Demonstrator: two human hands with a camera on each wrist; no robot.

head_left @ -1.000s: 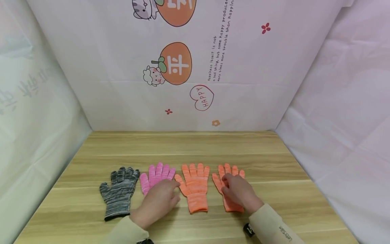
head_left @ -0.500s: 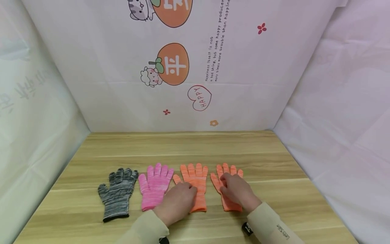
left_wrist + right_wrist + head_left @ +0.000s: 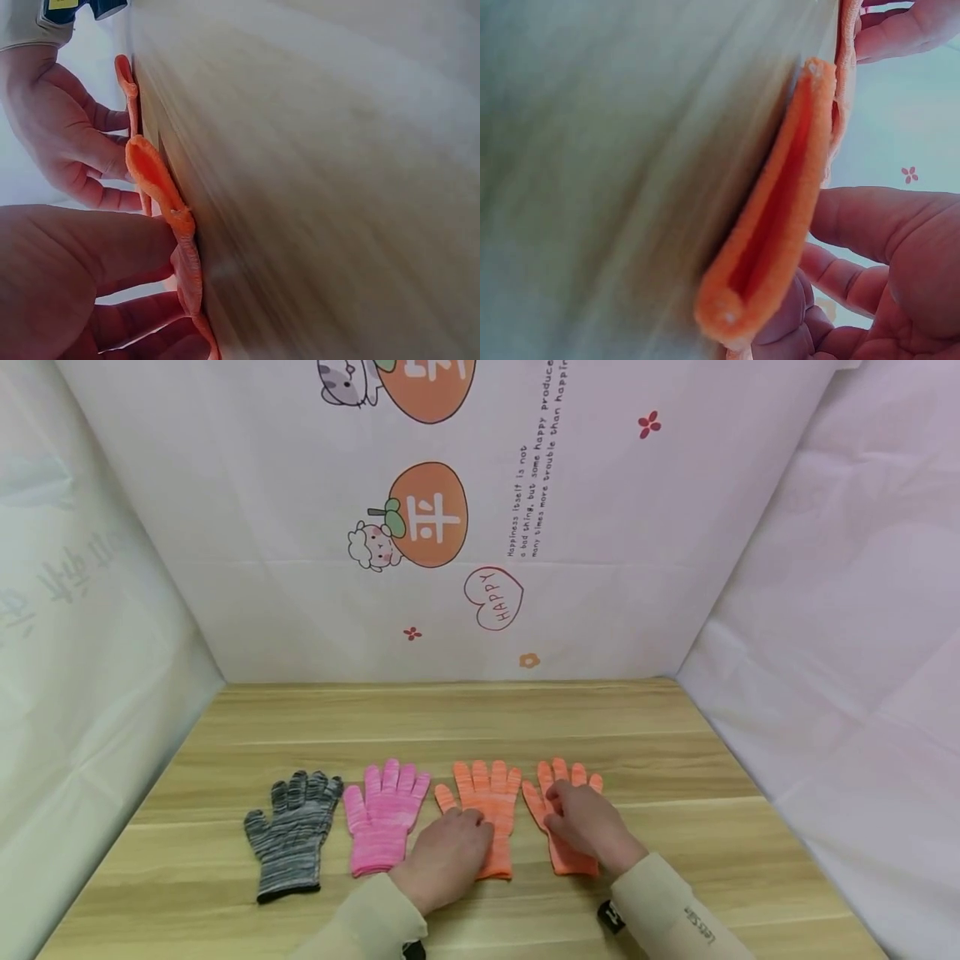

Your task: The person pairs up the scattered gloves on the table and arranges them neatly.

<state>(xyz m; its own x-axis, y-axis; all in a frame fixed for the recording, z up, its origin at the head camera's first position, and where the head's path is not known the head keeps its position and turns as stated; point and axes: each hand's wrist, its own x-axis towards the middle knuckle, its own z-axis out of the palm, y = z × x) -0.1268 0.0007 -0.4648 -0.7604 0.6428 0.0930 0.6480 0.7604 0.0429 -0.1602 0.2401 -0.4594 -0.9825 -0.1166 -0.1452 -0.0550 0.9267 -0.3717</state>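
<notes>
Spread flat on the table is a row of knitted gloves: a grey-and-black glove [image 3: 291, 839], a pink glove [image 3: 386, 818], a middle orange glove [image 3: 497, 793] and a right orange glove [image 3: 573, 858]. My left hand [image 3: 446, 856] rests over the thumb side of the middle orange glove, its thumb and fingertips touching the fabric in the left wrist view. On the palm of the right orange glove lies my right hand [image 3: 588, 822], thumb and fingers apart. That glove's cuff [image 3: 769, 217] gapes in the right wrist view. Both palms hide parts of the gloves.
A wood-grain table [image 3: 450, 718] carries the gloves. White printed cloth [image 3: 585, 610] rises behind it, and plain-looking white sheets stand along the left and right edges. A small black device [image 3: 611, 917] sits under the right cuff.
My left hand has moved right from the pink glove to the middle orange glove, uncovering the pink one. The middle orange glove has shifted slightly right. My right hand has stayed put.
</notes>
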